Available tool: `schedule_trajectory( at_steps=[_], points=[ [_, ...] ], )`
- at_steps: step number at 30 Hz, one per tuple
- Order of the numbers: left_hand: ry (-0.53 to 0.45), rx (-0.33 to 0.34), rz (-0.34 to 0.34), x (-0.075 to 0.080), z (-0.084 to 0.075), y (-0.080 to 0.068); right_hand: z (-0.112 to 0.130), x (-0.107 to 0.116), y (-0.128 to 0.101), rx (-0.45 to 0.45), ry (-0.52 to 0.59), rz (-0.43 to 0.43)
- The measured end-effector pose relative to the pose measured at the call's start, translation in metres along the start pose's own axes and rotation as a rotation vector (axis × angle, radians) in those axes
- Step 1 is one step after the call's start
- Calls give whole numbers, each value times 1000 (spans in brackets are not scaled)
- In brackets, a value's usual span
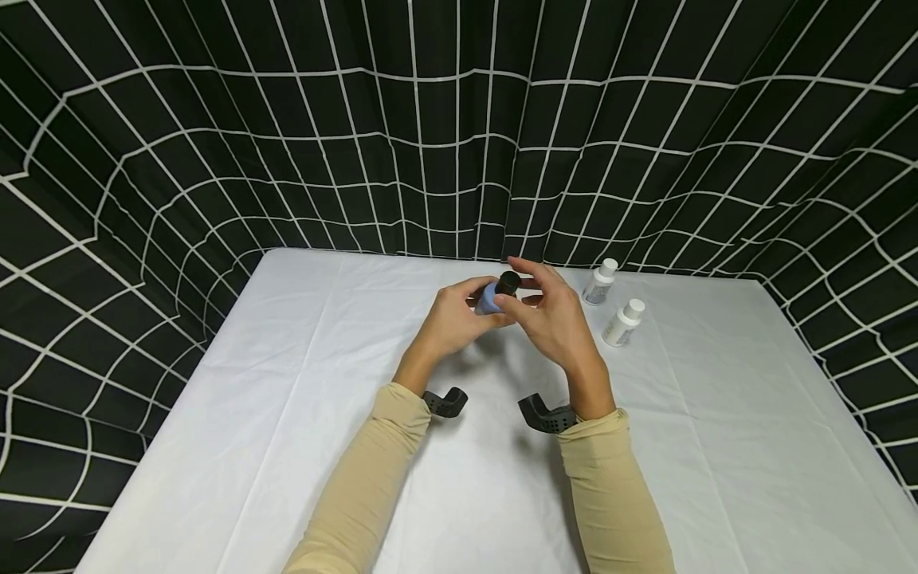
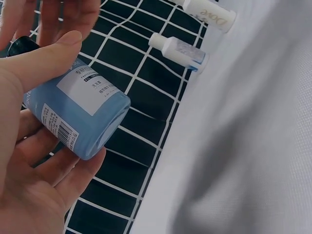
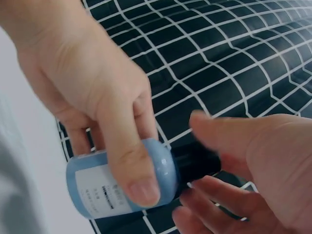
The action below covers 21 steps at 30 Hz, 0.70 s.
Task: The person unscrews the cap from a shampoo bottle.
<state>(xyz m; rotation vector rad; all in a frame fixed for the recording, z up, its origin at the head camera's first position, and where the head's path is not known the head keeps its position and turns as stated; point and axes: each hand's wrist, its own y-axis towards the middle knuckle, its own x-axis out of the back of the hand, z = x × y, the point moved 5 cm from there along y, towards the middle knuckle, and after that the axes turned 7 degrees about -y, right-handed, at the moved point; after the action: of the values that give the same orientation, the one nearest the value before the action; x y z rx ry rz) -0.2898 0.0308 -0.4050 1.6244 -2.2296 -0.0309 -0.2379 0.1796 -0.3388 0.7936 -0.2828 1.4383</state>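
Here left hand (image 1: 452, 319) grips blue bottle (image 1: 490, 299); right hand (image 1: 552, 315) fingers around black cap (image 1: 508, 282).

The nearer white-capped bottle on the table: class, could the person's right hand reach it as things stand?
Probably yes. The white-capped bottle stands apart on the bare white table, just right of the right hand, with nothing between them. But that hand's fingers are at the black cap of the blue bottle gripped by the left hand.
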Motion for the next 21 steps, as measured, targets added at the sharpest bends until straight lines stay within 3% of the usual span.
schedule_trajectory(
  at_steps=[9, 16, 21],
  points=[
    [-19, 18, 18, -2, 0, -2, -8, -3, 1, -105, -50, -123],
    [-6, 10, 21, -5, 0, -3, -6, -5, 1, -67, -60, -129],
    [16, 33, 8, -3, 2, -2, -1, -5, 1, 2, -80, -64]
  ],
)
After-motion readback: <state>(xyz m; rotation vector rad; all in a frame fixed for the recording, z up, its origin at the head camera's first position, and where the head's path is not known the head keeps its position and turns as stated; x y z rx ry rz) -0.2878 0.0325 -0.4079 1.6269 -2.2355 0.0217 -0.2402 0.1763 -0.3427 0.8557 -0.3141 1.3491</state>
